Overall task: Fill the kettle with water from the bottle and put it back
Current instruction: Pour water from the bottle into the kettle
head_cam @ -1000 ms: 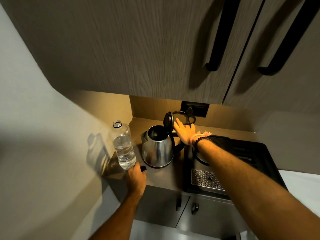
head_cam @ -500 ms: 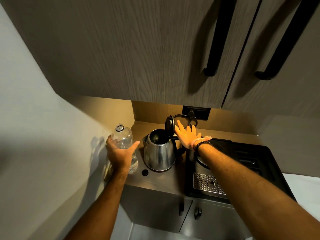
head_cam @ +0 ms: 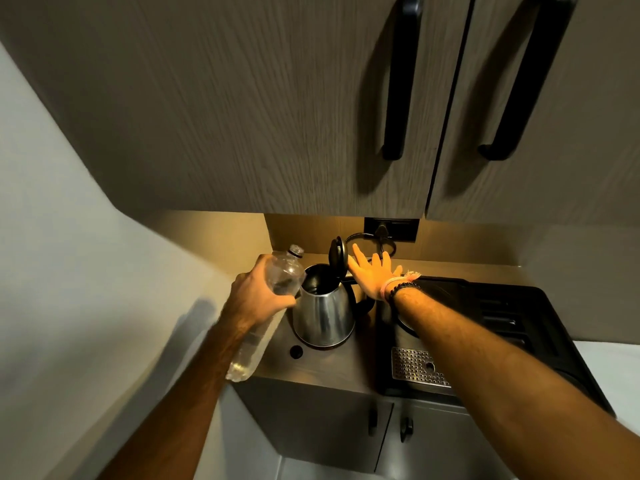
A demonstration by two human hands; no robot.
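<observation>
Left hand (head_cam: 258,299) grips tilted bottle (head_cam: 277,282) beside open kettle (head_cam: 323,311); right hand (head_cam: 372,277) flat behind lid (head_cam: 337,254).

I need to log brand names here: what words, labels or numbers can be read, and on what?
None can be read. The bottle in the left hand shows no label; the kettle and the black machine bear no visible text.
</observation>
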